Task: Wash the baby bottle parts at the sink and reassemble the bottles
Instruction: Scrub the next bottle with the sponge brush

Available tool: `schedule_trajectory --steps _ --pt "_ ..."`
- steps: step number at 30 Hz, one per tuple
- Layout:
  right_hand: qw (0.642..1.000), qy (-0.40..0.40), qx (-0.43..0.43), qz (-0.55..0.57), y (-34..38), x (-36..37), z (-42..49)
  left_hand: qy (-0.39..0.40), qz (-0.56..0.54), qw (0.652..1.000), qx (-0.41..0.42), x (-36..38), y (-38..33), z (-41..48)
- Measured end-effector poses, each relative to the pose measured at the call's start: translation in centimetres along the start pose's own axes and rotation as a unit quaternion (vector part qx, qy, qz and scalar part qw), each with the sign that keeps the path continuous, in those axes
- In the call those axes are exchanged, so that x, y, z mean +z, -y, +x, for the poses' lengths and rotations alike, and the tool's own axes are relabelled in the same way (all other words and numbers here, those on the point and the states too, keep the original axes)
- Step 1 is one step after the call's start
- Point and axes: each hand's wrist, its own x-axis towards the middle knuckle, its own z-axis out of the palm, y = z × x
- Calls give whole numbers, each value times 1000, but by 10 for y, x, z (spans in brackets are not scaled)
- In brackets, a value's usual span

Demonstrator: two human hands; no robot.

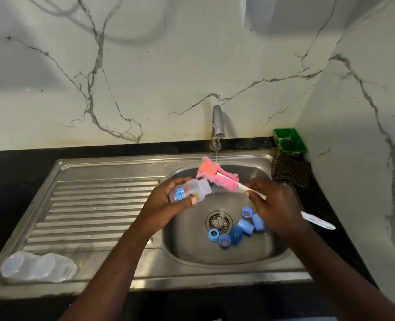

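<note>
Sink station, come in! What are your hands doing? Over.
Left hand grips bottle. Right hand grips bottle brush, head outside the bottle mouth, tap running. Blue caps and rings loose in basin, nothing blocking.

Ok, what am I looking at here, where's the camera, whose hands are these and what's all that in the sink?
There is no machine: this is one picture from a wide-angle camera worn on a person's head, looking down at their two bare hands over a stainless steel sink. The left hand has a small clear plastic baby bottle with a blue print in its grip. The right hand holds the white handle of a pink sponge bottle brush, its head beside the bottle's mouth, under a thin stream from the chrome tap. Blue plastic rings and caps lie in the basin. Clear plastic pieces, too blurred to name, lie on the ribbed draining board at the left.
</note>
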Motion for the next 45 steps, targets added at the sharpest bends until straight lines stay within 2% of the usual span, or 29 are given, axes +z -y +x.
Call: schedule_trajectory --steps 3,7,9,11,14,18,23,26,29,32,34,37,40,45 --pt "998 25 -20 -55 15 -6 14 -104 172 971 125 -1 8 6" --pt "992 24 -49 -115 40 -5 25 -123 343 903 225 5 17 15" --pt "987 17 -67 -147 46 -2 24 -149 396 875 235 8 16 16" --pt "983 18 -74 -167 48 -1 17 -186 413 863 224 5 16 17" --pt "979 19 -80 -185 56 4 13 -226 390 869 203 6 14 15" --pt "969 -8 -115 -218 73 12 22 -219 393 876 173 22 13 13" --pt "963 -3 -106 -248 62 10 -1 -261 294 914 102 17 0 10" --pt "958 -29 -114 -262 65 14 3 -241 224 943 39 29 -6 5" --pt "957 -43 -128 -256 66 15 1 -222 101 970 -4 31 -14 1" --pt "957 -36 -132 -257 57 10 -15 -222 -42 973 -50 18 -11 3" --pt "976 -33 -83 -196 46 8 -22 -212 -99 970 -59 9 -7 3" --pt "1000 1 19 -19 38 4 -18 -157 -153 975 -50 -4 -6 -1" --pt "997 35 21 61 37 5 -13 -106 -183 977 -38 -14 1 -6" --pt "985 83 30 146 35 7 -8 -72 -158 984 -24 -16 5 -11"
